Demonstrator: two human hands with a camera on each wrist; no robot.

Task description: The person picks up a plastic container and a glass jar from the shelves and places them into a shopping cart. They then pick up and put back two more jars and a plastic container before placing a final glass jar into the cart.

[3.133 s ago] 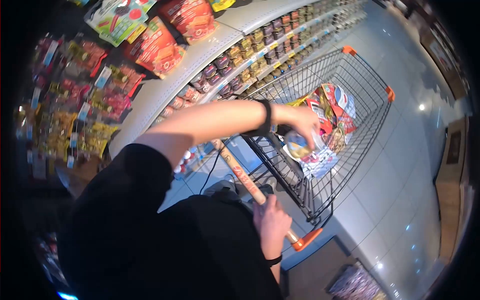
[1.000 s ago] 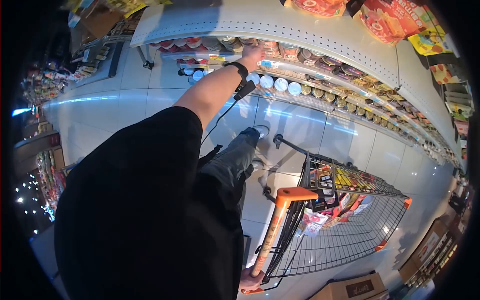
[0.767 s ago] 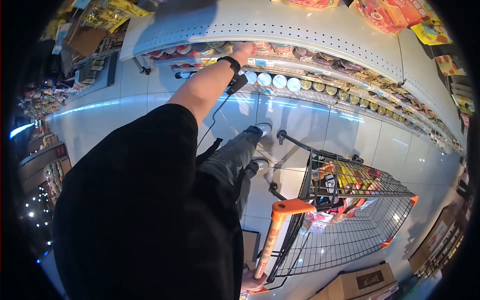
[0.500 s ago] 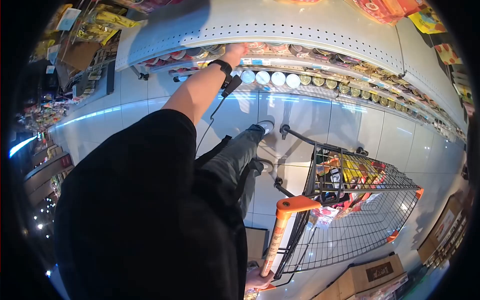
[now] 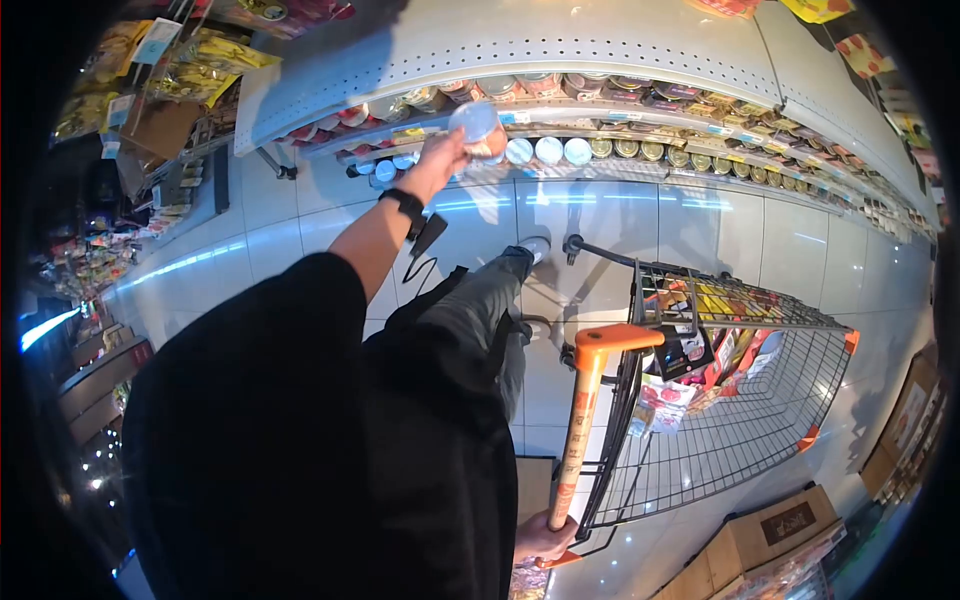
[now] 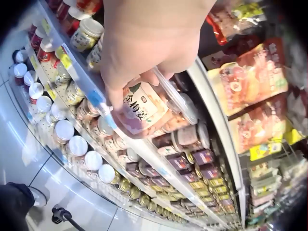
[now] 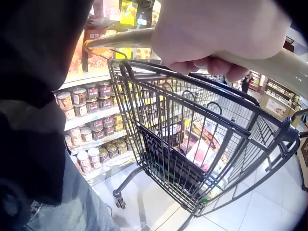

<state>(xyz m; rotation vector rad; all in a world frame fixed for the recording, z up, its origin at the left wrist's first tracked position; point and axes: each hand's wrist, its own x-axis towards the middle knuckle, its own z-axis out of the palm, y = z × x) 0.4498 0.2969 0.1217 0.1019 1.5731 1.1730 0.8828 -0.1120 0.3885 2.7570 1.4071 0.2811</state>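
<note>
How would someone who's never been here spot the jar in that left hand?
Find the pale shelf unit with holes along its edge, then the left hand in front of it. The held jar has a pale lid and a cream label with dark characters. Unlike the shelved jars, it's gripped.

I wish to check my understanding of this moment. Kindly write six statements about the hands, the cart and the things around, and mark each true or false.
1. The left hand holds a jar with a label. True.
2. The right hand also holds a jar. False: it grips the handle of the cart.
3. The cart has nothing inside. False: packages lie in it.
4. Some shelved jars have white lids. True.
5. Orange pieces sit at corners of the cart. True.
6. The left sleeve is white. False: it is black.
</note>
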